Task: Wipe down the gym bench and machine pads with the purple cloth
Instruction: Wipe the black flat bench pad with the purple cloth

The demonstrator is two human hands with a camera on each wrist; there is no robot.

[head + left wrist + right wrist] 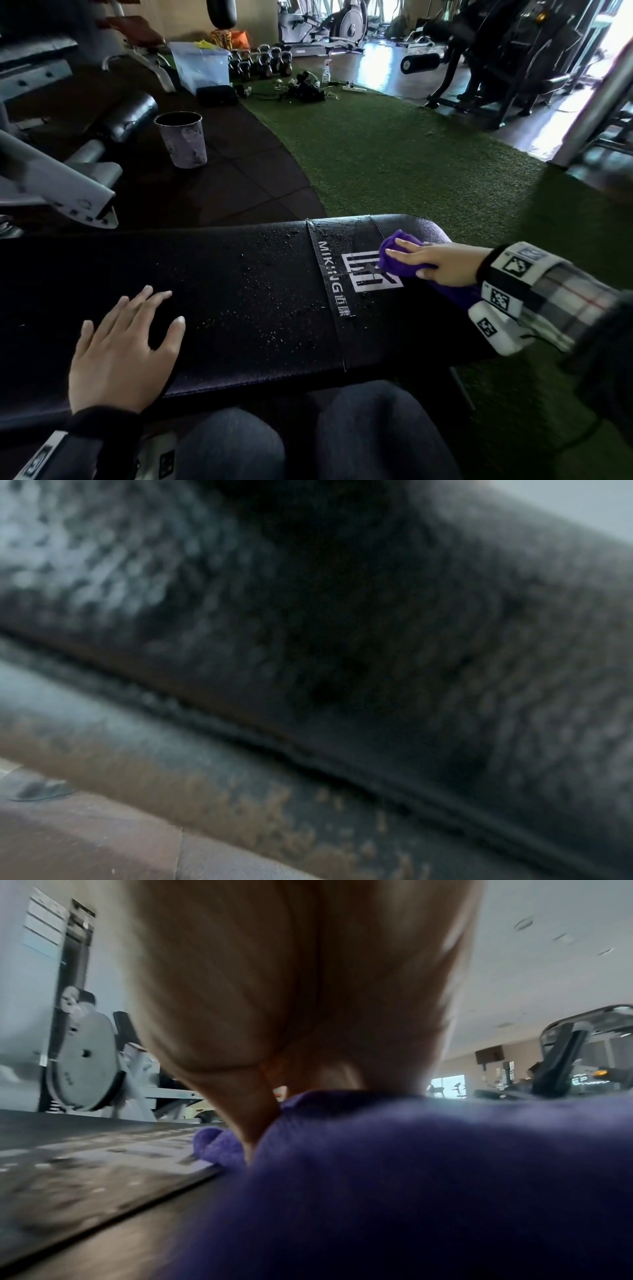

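Black gym bench (212, 301) spans the lower half of the head view, its pad beaded with droplets around the white logo panel at centre right; the purple cloth (397, 255) lies bunched on that panel at right of frame, touching the pad. Right hand (442, 262) lies flat on the cloth, fingers straight and pressing it down, which the right wrist view confirms with cloth (411, 1177) under the palm. Left hand (126, 346) rests at lower left, fingers spread wide on the bench, holding nothing; the left wrist view is dark and blurred
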